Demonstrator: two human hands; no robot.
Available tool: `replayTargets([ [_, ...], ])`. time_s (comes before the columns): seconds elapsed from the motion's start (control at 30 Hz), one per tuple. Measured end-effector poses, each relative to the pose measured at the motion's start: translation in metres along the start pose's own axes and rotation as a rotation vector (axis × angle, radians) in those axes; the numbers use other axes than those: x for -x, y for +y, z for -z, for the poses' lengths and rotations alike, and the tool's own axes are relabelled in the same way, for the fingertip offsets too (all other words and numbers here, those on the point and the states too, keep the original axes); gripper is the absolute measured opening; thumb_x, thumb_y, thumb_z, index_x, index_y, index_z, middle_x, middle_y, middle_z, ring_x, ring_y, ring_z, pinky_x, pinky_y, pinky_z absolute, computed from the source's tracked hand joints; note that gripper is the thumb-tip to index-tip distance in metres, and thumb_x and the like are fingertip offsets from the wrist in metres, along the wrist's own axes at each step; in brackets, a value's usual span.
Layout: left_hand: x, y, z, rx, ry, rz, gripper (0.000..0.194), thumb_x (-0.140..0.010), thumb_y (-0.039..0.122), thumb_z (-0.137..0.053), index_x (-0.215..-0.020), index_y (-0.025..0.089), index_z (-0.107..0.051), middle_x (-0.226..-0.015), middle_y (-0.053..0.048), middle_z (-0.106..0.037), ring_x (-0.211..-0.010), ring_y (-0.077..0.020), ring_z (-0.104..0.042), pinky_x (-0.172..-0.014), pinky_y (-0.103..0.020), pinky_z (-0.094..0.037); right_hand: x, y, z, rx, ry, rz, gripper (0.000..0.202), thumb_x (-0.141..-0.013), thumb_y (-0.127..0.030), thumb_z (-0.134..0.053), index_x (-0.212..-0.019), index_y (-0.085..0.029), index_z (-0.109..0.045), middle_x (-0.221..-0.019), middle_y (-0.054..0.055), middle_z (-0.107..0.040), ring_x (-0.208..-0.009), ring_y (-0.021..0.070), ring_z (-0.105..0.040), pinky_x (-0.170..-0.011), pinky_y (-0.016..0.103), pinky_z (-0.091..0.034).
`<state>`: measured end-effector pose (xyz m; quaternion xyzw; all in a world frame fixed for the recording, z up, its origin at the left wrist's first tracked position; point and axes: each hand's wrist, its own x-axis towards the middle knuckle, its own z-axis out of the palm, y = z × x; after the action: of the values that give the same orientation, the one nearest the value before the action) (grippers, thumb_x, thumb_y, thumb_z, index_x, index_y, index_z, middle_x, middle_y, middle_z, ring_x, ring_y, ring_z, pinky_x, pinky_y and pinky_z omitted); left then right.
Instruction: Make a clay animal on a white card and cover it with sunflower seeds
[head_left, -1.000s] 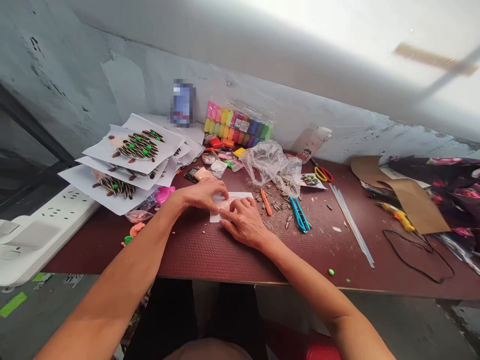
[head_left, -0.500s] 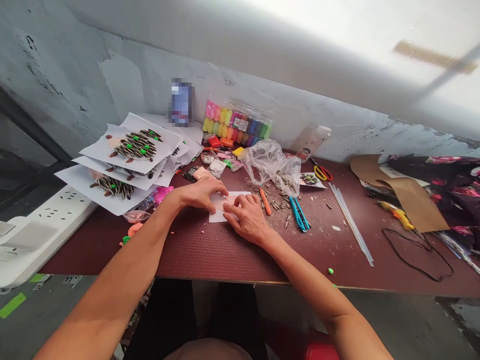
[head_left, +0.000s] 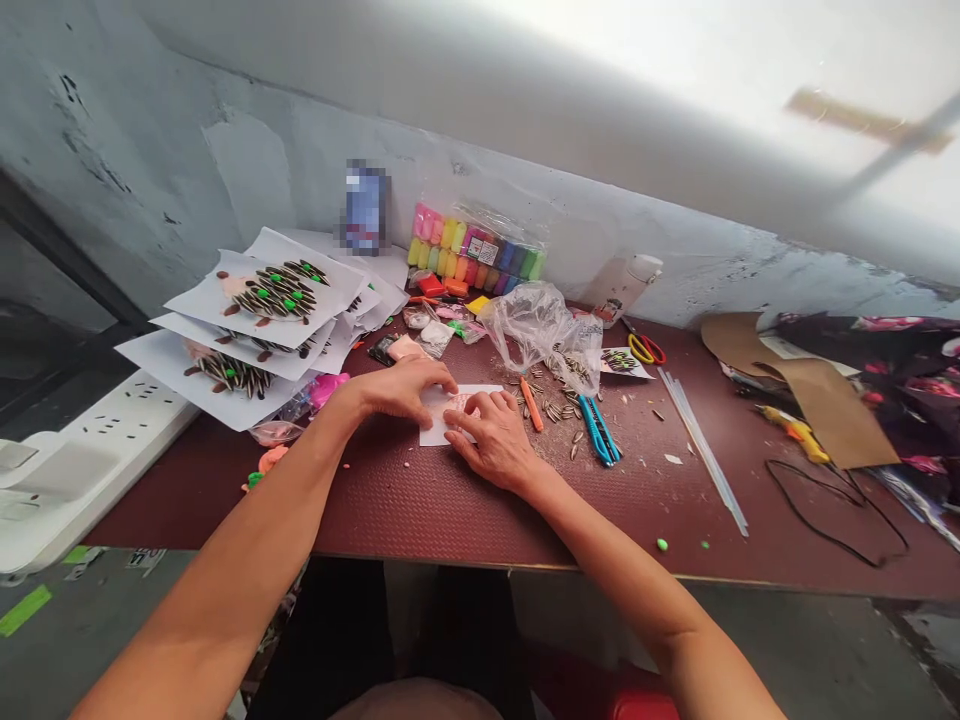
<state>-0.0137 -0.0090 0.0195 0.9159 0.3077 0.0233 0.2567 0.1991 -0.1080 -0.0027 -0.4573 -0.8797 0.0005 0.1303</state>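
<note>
The step in hand looks like fine fingertip work on a small white rectangular sheet of paper [head_left: 433, 437] bearing a flat pale-pink patch [head_left: 463, 401], which lies on the dark-red textured desk [head_left: 405, 510] between the 2 hands. The left hand [head_left: 405, 388] arches at the sheet's 9 o'clock side, its grip open, thumb and forefinger spread apart and their tips at the paper. The right hand [head_left: 496, 437] comes in from 4 o'clock, fingers bent over the patch; whether its grip pinches anything is hidden. Taking 12 o'clock as away from the person, a slim orange tool [head_left: 532, 404] and striped seeds [head_left: 555, 411] lie towards 3 o'clock, with a pale-pink clay block [head_left: 406, 348] near 11 o'clock. As a judgement, any next move calls for light, even fingertip pressure and a flat, steady sheet, clear of loose seeds.
</note>
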Motion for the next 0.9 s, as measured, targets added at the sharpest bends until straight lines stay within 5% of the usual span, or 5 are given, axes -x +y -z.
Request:
replayTargets([
  [0.9,0.0006,-0.0054,-0.0011,0.003,-0.011,-0.034,0.053,-0.067,0.032,-0.073,-0.119,0.022,-0.065,-0.124,-0.006,-0.065,-0.119,-0.0280,-0.055,-0.104,-0.037,-0.040,0.0018,0.0036,0.0011,0.009,0.007,0.150,0.028,-0.101,-0.043,-0.054,-0.111,-0.027,-0.074,-0.104,0.007,-0.062,-0.094,0.0222,-0.045,-0.097,0.041,-0.028],
])
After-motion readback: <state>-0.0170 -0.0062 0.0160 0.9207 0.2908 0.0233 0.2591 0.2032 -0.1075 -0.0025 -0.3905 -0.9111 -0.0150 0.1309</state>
